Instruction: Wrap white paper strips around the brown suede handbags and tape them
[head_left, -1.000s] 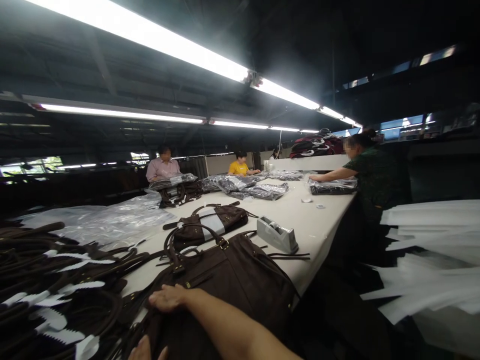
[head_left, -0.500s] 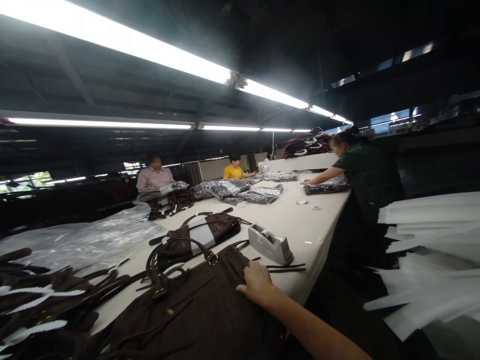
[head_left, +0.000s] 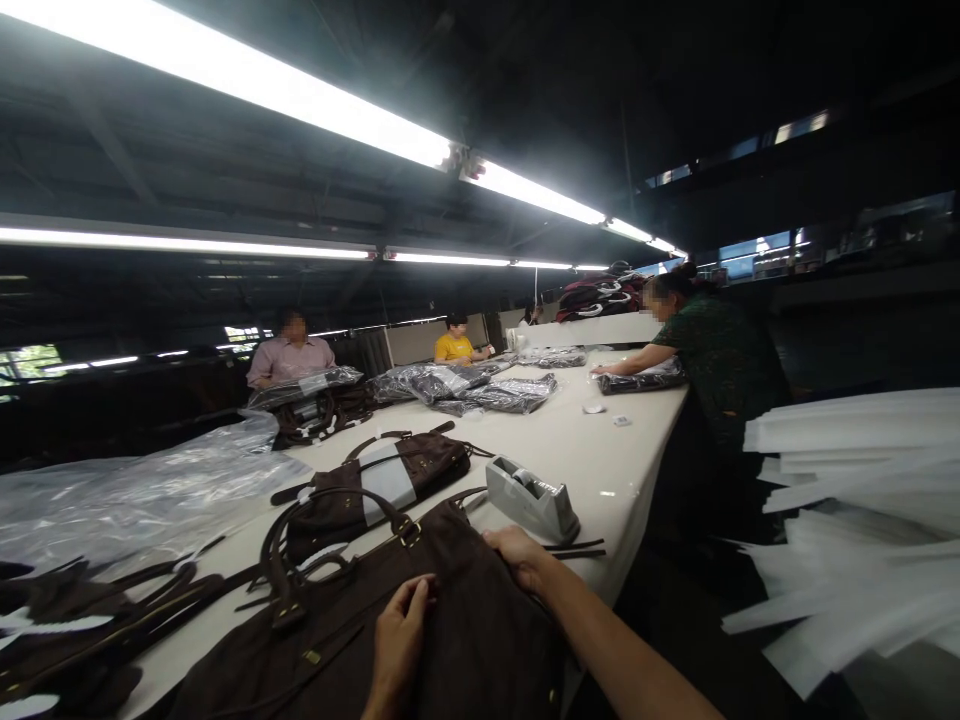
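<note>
A dark brown handbag (head_left: 480, 610) with two looped handles and brass-coloured fittings lies before me on the table. My right hand (head_left: 521, 558) is wrapped over its right edge, the fingertips partly hidden behind the fabric. Over the bag's front is my left hand (head_left: 403, 628), thumb and fingers pressed together; what they pinch, if anything, I cannot make out. Just behind the bag stands a grey tape dispenser (head_left: 531, 500). A second brown bag (head_left: 427, 462), with a pale band around it, lies further back.
Clear plastic bags (head_left: 142, 490) cover the table's left side, with more brown bags (head_left: 60, 630) in front. White sheets (head_left: 847, 500) are stacked at right. Three co-workers are around the far table, near plastic-wrapped bags (head_left: 517, 393). The table's right edge (head_left: 649, 500) runs beside me.
My left hand has come into view over the bag's front. My right hand has shifted slightly, from resting on the bag to gripping its edge. The view has turned a little right.
</note>
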